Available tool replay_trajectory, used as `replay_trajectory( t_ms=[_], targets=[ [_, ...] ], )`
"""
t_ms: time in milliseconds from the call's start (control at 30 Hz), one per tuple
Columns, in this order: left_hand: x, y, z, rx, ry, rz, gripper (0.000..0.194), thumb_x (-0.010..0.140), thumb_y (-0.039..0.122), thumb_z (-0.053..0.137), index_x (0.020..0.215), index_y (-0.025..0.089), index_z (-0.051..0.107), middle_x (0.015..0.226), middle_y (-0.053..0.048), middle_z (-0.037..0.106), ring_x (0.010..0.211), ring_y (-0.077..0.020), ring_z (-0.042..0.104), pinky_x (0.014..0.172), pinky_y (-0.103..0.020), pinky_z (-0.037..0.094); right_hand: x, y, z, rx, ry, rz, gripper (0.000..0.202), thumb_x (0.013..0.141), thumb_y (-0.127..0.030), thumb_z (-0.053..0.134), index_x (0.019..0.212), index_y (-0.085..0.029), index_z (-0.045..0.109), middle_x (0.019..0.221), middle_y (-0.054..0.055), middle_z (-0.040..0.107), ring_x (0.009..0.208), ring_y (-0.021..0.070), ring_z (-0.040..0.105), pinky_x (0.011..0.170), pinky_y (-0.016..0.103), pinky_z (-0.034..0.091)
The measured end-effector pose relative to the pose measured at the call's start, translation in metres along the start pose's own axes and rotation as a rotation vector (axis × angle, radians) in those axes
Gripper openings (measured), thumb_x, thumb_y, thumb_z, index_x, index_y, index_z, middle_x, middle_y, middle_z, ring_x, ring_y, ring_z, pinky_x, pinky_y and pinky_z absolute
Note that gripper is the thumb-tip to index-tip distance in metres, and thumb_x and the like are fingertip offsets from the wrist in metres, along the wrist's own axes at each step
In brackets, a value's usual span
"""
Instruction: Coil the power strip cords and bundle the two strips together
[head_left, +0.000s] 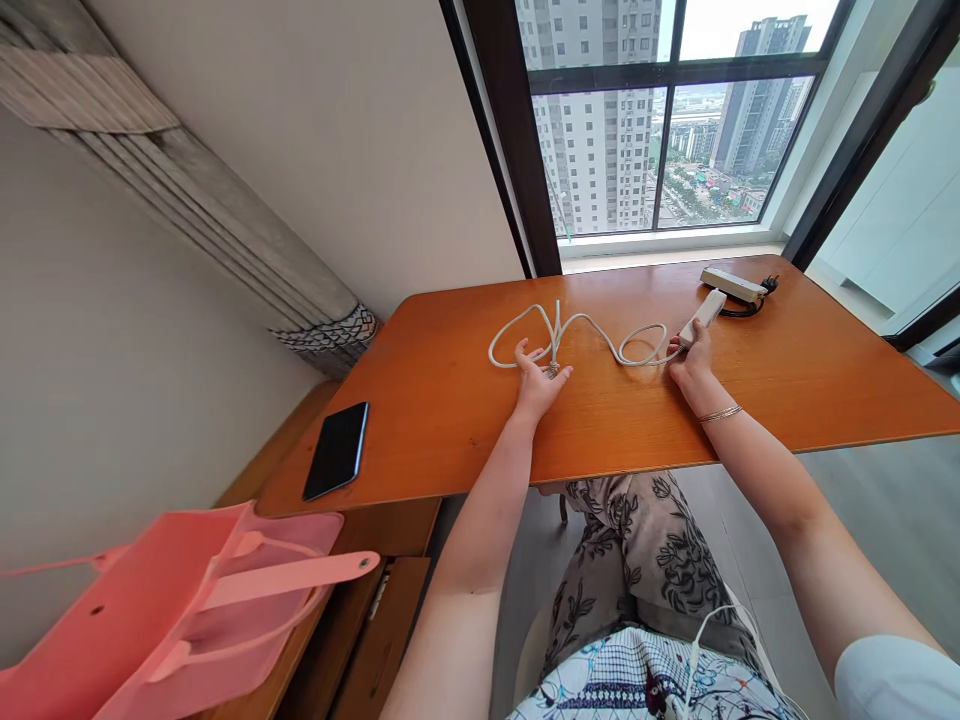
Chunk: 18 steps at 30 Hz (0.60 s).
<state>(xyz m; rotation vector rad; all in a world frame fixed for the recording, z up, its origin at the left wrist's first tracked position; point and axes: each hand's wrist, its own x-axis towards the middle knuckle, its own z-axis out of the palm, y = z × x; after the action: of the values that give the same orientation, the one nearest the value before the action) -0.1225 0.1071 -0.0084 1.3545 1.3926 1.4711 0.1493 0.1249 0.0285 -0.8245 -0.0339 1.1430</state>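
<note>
A white power strip (703, 318) is gripped in my right hand (694, 362), tilted up off the table. From its lower end a white cable (604, 340) runs left in loose loops across the wood. My left hand (538, 385) is at the other end of that cable, thumb and fingers around a small plug-like end (553, 370); the fingers partly hide it. A second white power strip (731, 285) with a black cord and plug (769, 284) lies just beyond my right hand.
The orange-brown wooden table (435, 400) stands against a window (667, 150). A dark phone (337, 450) lies near its left front edge. A pink bag (187, 610) sits lower left, beside a wooden drawer unit (386, 630). A white cord (697, 640) hangs over my lap.
</note>
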Motion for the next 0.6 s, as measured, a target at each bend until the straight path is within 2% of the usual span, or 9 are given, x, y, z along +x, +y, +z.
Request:
replay_trajectory(
  t_ms=[67,133,200,300,433,500,600],
  targets=[
    [-0.001,-0.002,0.002,0.058,-0.050,0.027,0.077,0.068,0.013,0.078,0.134,0.025,0.042,0.120,-0.009,0.062,0.075,-0.0131,0.068,0.089,-0.038,0.055,0.002,0.001,-0.001,-0.030,-0.023,-0.006,0.030,0.089,-0.045,0.063,0.082,-0.023,0.043,0.057,-0.010,0.046,0.042,0.0050,0.044,0.036,0.013,0.038],
    [0.002,-0.002,0.000,0.039,-0.021,0.053,0.063,0.075,0.013,0.070,0.132,0.023,0.045,0.108,-0.007,0.068,0.073,-0.0140,0.068,0.087,-0.036,0.055,0.005,0.000,-0.002,-0.063,-0.036,-0.020,0.032,0.087,-0.046,0.065,0.081,-0.024,0.043,0.056,-0.010,0.045,0.043,0.0057,0.045,0.037,0.014,0.039],
    [0.007,-0.001,-0.005,-0.013,0.095,0.086,0.052,0.082,0.015,0.063,0.131,0.021,0.046,0.101,-0.006,0.071,0.077,-0.0152,0.070,0.087,-0.033,0.055,0.006,-0.001,-0.003,-0.080,-0.028,-0.037,0.034,0.086,-0.048,0.066,0.081,-0.024,0.042,0.055,-0.010,0.043,0.042,0.0063,0.045,0.036,0.015,0.040],
    [0.020,0.000,-0.022,-0.031,0.366,0.126,0.050,0.085,0.014,0.057,0.133,0.020,0.045,0.103,-0.008,0.071,0.095,-0.0175,0.071,0.093,-0.033,0.054,0.006,-0.004,-0.004,-0.040,0.029,-0.074,0.033,0.088,-0.048,0.064,0.082,-0.024,0.043,0.056,-0.010,0.043,0.042,0.0063,0.045,0.036,0.015,0.039],
    [0.034,-0.003,-0.049,0.045,0.646,0.011,0.050,0.082,0.013,0.055,0.132,0.016,0.053,0.114,-0.012,0.066,0.108,-0.0207,0.067,0.101,-0.036,0.053,0.003,-0.007,-0.002,0.031,0.080,-0.109,0.026,0.091,-0.045,0.061,0.085,-0.024,0.046,0.057,-0.010,0.045,0.042,0.0058,0.045,0.035,0.014,0.037],
    [0.039,-0.005,-0.058,0.089,0.709,-0.064,0.052,0.079,0.013,0.056,0.130,0.015,0.057,0.118,-0.012,0.064,0.107,-0.0210,0.066,0.102,-0.038,0.052,0.002,-0.006,-0.001,0.038,0.074,-0.103,0.026,0.089,-0.044,0.062,0.085,-0.024,0.046,0.057,-0.011,0.045,0.042,0.0058,0.045,0.035,0.014,0.036],
    [0.044,-0.007,-0.065,0.125,0.685,-0.113,0.052,0.075,0.011,0.058,0.127,0.015,0.060,0.118,-0.012,0.063,0.103,-0.0208,0.066,0.100,-0.040,0.054,0.003,-0.005,-0.001,0.035,0.088,-0.090,0.022,0.089,-0.039,0.061,0.083,-0.023,0.047,0.056,-0.011,0.044,0.042,0.0055,0.045,0.036,0.013,0.036]
  ],
)
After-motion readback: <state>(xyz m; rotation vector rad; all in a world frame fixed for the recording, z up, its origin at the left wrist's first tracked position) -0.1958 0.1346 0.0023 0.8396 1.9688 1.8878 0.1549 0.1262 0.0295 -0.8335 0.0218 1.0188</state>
